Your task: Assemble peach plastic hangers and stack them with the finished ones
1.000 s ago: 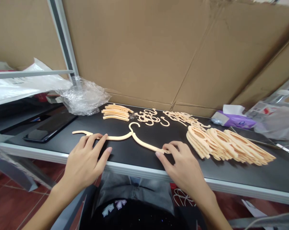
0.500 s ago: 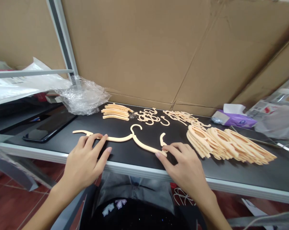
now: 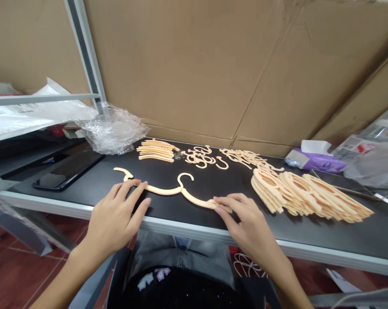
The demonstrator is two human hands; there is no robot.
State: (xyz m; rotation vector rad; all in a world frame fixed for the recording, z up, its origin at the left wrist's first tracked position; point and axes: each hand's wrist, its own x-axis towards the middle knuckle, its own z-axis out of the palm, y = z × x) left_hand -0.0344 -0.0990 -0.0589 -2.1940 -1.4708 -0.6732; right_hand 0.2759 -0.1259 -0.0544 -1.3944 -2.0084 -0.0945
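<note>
Along the table (image 3: 277, 227), left hand (image 3: 115, 214) and right hand (image 3: 247, 223) lie open on a hanger (image 3: 163, 189).

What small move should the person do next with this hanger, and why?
Probably they should lift the peach plastic hanger and lay it on the large stack of similar hangers, because the left hand and the right hand already rest on its two arms, and that stack lies just beyond the right hand.
</note>
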